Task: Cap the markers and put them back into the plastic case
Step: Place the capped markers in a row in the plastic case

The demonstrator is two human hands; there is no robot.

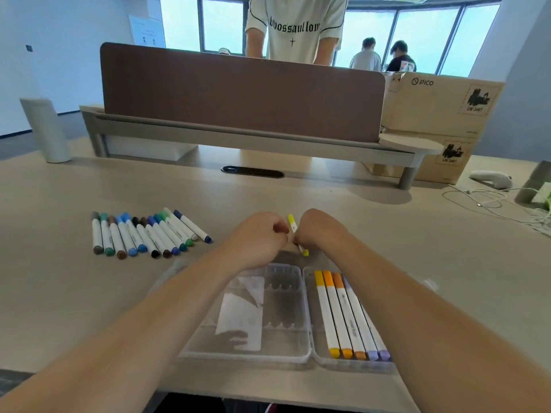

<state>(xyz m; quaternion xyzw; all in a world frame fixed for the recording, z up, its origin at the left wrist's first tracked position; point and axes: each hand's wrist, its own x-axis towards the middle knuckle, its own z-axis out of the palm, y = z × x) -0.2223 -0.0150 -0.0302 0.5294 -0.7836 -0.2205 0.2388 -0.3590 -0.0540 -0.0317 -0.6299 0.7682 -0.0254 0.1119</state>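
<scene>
Yellow marker (pixel 293 226) pinched in right hand (pixel 317 231), long axis running away-and-toward, just beyond open plastic case (pixel 286 357) on table (pixel 59 293); left hand (pixel 259 236) closed against it, contents (cap?) hidden; near cap unclear; loose markers (pixel 143 234) lying well left.

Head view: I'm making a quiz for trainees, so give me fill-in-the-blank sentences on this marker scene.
1. Both hands hold a ____ marker.
2. The markers in the plastic case lie in its ____ half.
3. The row of loose markers lies to the ____ of the left hand.

Missing words: yellow; right; left
</scene>
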